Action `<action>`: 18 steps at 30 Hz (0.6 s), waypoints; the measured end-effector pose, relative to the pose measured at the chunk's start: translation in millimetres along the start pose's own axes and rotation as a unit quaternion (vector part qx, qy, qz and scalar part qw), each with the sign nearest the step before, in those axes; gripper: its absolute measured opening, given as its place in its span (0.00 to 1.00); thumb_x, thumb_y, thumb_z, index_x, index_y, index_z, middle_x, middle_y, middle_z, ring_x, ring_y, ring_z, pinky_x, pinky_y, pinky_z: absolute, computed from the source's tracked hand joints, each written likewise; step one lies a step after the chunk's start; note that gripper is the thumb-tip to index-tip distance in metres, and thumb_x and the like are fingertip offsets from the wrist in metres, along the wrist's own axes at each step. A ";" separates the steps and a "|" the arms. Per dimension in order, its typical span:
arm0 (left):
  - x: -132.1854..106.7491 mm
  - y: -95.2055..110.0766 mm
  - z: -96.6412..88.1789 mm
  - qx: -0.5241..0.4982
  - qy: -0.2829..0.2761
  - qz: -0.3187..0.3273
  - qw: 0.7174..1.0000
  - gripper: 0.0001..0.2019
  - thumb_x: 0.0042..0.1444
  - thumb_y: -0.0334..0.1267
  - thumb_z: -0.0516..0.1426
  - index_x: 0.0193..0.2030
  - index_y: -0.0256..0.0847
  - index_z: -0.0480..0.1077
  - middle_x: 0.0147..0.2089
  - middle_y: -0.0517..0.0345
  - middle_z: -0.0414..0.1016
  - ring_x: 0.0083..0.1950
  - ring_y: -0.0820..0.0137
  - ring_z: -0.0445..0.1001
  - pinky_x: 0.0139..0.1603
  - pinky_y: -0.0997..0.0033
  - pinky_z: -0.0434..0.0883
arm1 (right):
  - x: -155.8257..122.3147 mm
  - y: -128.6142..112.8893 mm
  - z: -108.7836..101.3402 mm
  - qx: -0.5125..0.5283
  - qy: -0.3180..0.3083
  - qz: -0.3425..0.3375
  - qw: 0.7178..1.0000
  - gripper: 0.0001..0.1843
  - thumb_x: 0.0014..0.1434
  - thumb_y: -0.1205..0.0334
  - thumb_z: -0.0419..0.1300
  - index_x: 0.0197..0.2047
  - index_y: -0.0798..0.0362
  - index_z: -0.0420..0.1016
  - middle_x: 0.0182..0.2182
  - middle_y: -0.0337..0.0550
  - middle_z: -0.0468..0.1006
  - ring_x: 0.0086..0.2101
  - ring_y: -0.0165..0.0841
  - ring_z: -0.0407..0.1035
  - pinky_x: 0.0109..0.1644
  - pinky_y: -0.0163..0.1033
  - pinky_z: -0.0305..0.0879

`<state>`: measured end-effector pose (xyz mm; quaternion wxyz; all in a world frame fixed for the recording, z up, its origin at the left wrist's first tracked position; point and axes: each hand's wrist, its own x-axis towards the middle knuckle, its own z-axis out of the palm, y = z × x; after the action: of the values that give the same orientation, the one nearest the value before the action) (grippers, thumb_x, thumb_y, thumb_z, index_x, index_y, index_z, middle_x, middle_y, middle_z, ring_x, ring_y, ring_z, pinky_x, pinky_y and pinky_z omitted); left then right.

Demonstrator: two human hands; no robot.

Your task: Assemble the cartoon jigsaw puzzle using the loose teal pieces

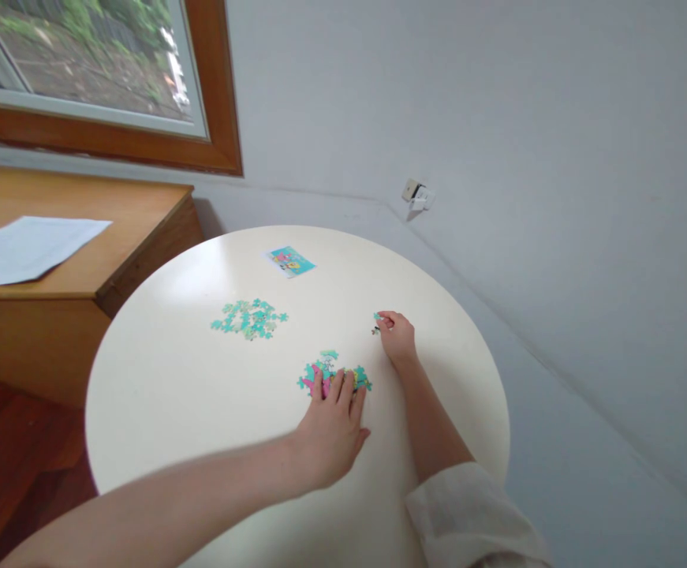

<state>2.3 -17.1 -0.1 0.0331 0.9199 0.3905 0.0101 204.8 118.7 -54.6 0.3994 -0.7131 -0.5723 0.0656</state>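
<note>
My left hand [332,426] lies flat with fingers stretched out on a partly joined teal and pink puzzle cluster [326,369] on the round cream table [177,394]. My right hand [397,334] is farther out and to the right, its fingers pinched round a small puzzle piece [376,322]. A pile of loose teal pieces [250,318] lies to the left of both hands, apart from them. A small picture card [290,261] rests near the table's far edge.
A wooden desk [112,244] with a white sheet of paper [24,248] stands at the left, close to the table. A window [83,55] is above it. Grey walls meet in a corner behind, with a small white device [417,193] mounted there.
</note>
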 end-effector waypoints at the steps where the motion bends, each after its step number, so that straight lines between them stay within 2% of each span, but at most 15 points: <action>1: -0.2 0.0 -1.0 -0.003 -0.004 0.000 1.000 0.27 0.62 0.48 0.43 0.63 0.34 0.57 0.65 0.38 0.55 0.65 0.50 0.53 0.61 0.38 0.50 | -0.6 -1.1 -0.3 0.005 0.002 -0.006 1.000 0.10 0.50 0.62 0.53 0.33 0.54 0.75 0.29 0.43 0.74 0.29 0.32 0.68 0.41 0.39 0.64; 4: -0.7 -0.2 -1.7 -0.013 -0.011 0.000 1.000 0.27 0.62 0.48 0.42 0.63 0.33 0.56 0.65 0.38 0.54 0.66 0.50 0.52 0.61 0.37 0.50 | -2.6 -4.6 -1.1 0.033 0.012 -0.019 0.999 0.11 0.50 0.61 0.53 0.33 0.54 0.74 0.28 0.43 0.74 0.28 0.31 0.67 0.40 0.39 0.65; 7: -0.9 -0.5 0.6 -0.010 -0.006 0.000 1.000 0.27 0.62 0.48 0.42 0.63 0.34 0.56 0.65 0.38 0.54 0.66 0.50 0.52 0.61 0.38 0.49 | -4.3 -7.7 -2.2 0.070 0.023 -0.026 0.997 0.13 0.50 0.60 0.52 0.36 0.55 0.74 0.26 0.41 0.72 0.27 0.30 0.66 0.38 0.38 0.65; 11: -1.2 -0.7 4.6 0.002 0.006 0.001 1.000 0.27 0.62 0.48 0.41 0.63 0.35 0.57 0.65 0.39 0.55 0.66 0.51 0.52 0.61 0.38 0.48 | -5.9 -10.5 -4.2 0.103 0.032 -0.032 0.994 0.17 0.50 0.59 0.52 0.41 0.55 0.74 0.29 0.41 0.72 0.26 0.29 0.65 0.37 0.37 0.65; 15: -1.6 -1.1 6.3 0.004 0.005 0.000 1.000 0.27 0.62 0.49 0.41 0.63 0.35 0.56 0.65 0.40 0.54 0.66 0.51 0.52 0.62 0.37 0.47 | -8.0 -15.0 -3.7 0.151 0.034 -0.003 0.988 0.15 0.48 0.57 0.54 0.38 0.54 0.73 0.26 0.39 0.72 0.26 0.29 0.66 0.35 0.37 0.65; 18: -1.8 -1.2 5.9 0.005 0.007 0.001 1.000 0.27 0.62 0.49 0.41 0.63 0.36 0.56 0.65 0.40 0.55 0.66 0.51 0.52 0.62 0.38 0.47 | -10.3 -21.3 -1.6 0.228 0.028 0.036 0.973 0.14 0.46 0.55 0.57 0.35 0.54 0.70 0.23 0.38 0.72 0.24 0.30 0.68 0.31 0.37 0.65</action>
<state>0.5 -17.9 -6.0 0.0256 0.9205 0.3897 0.0142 186.0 109.4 -43.6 0.5648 -0.6250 -0.5047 0.1887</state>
